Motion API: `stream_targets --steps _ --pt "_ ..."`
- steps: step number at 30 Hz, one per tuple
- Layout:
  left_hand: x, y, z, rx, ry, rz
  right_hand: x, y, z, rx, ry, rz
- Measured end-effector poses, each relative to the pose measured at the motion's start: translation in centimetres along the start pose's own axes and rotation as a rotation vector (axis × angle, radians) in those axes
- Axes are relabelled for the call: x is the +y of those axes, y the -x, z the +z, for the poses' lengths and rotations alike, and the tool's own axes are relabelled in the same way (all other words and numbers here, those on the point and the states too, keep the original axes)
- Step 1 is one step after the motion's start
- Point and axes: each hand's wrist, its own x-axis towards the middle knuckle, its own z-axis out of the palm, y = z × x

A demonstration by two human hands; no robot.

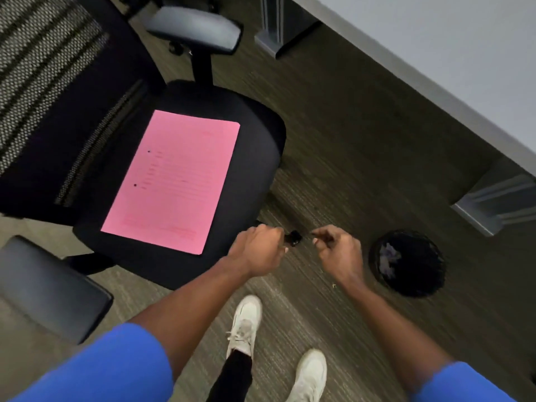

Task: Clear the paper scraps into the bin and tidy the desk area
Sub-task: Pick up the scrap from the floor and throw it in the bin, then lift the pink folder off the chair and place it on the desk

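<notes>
My left hand [256, 248] is curled shut around a small black object [293, 238], which juts from the thumb side; what the object is cannot be determined. My right hand [338, 255] hovers just beside it, fingers bent inward with thumb and forefinger pressed together; whether they pinch anything cannot be determined. Both hands are held above the floor [333, 146], in front of the chair seat. Both forearms are bare, with blue sleeves [98, 369] at the upper arms.

The bin [409, 262], black and round, stands on the floor just right of my right hand. Pale scraps [390, 256] lie inside it. A tiny light speck [334, 285] lies on the floor between my right forearm and the bin.

The office chair [255, 158] stands to the left, black seat facing up. A pink sheet [174, 181] with faint print and two punched holes lies flat on the seat. The grey tabletop [435, 42] runs across the upper right, its legs resting on the floor. My white shoes [245, 323] stand below the hands.
</notes>
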Motion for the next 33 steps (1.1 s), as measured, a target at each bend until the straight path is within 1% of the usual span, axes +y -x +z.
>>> stream_targets --steps 3,7,11,13,16,18,21,25,27,30,33 --pt "-3.8 0.0 -4.1 0.059 0.026 -0.052 -4.8 -0.8 1.7 -0.022 -0.028 -0.008" --pt "-8.8 -0.4 -8.7 0.153 0.078 -0.113 -10.7 -1.7 3.9 -0.004 -0.110 -0.012" --pt "-15.1 -0.9 -11.2 0.292 0.126 -0.268 -15.9 -2.4 6.9 -0.066 -0.248 0.047" --pt "-18.3 -0.8 -11.6 0.365 0.107 -0.353 -17.7 -2.7 8.7 -0.107 -0.297 0.082" --pt "-22.3 -0.6 -11.5 0.370 0.068 -0.478 -20.0 -2.9 10.6 -0.136 -0.289 0.114" --pt "-24.0 -0.5 -11.0 0.354 0.084 -0.539 -20.8 -2.9 11.3 -0.124 -0.238 0.146" --pt "-25.6 -0.3 -10.0 0.355 0.161 -0.582 -21.8 -2.9 12.1 -0.094 -0.215 0.200" --pt "-26.4 -0.1 -9.2 0.406 0.367 -0.670 -22.5 -3.0 12.6 -0.073 -0.230 0.246" --pt "-26.4 -0.1 -9.0 0.436 0.422 -0.719 -22.5 -3.1 12.8 -0.075 -0.254 0.267" --pt "-25.8 0.2 -9.2 0.467 0.468 -0.738 -22.3 -2.6 12.9 -0.084 -0.275 0.282" --pt "-24.8 1.2 -9.2 0.484 0.575 -0.767 -21.4 -1.6 11.9 -0.042 -0.267 0.293"
